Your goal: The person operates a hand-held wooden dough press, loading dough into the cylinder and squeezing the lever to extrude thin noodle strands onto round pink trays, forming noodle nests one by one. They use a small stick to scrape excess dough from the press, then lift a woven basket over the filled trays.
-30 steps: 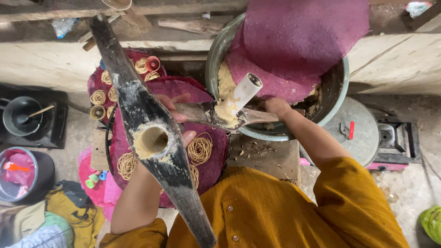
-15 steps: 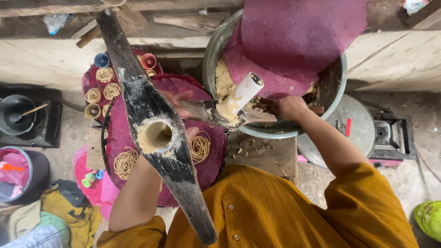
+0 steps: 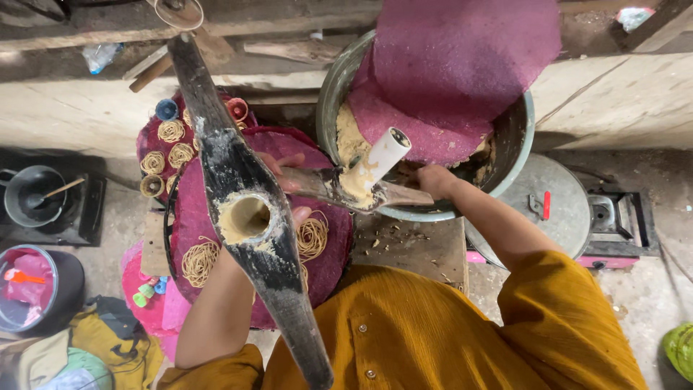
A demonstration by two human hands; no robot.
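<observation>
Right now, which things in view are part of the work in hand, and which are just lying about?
In use:
left hand at the wooden press
right hand at the plunger arm
white plunger
dough bowl
pink cloth
noodle coils
pink mat

Lying about:
black pot
round metal lid
pink bucket

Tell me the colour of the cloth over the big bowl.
Magenta pink cloth, head view.
</observation>
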